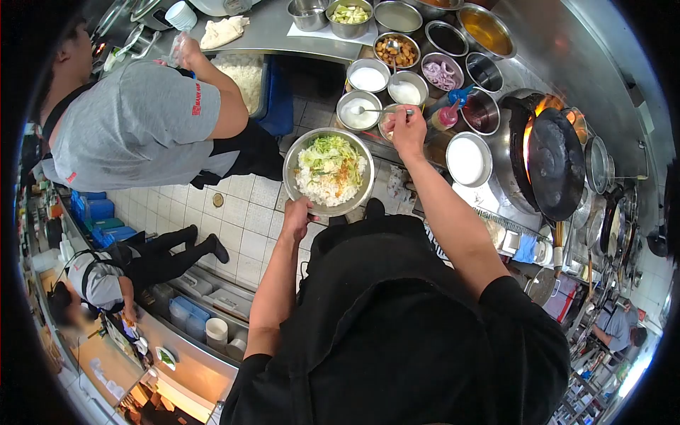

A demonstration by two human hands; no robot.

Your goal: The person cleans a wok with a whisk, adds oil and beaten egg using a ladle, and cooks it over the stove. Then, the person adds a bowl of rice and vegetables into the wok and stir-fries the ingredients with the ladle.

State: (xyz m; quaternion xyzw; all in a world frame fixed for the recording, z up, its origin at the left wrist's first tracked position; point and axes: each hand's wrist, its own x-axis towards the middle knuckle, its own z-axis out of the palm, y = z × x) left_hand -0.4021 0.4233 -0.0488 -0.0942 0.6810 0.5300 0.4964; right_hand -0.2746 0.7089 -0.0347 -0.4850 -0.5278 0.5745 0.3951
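My left hand (297,218) grips the near rim of a round metal mixing bowl (288,167), held up over the floor. Inside lie white rice (312,185), shredded pale-green vegetable (331,150) and some orange-brown seasoning. In my right hand (408,133) is a small metal spoon (377,110), pinched by its handle. Its tip reaches into a steel container of white powder (352,117). Two more containers of white seasoning (368,78) (405,93) stand just beyond. A pink-capped bottle (448,115) is close to my right hand.
On the right, a blackened wok (557,166) tilts beside open flames (528,142). Containers of sliced onion (440,73), browned cubes (397,52) and dark sauce (446,38) line the counter. A co-worker (134,127) stands close on the left, near a rice tub (244,79).
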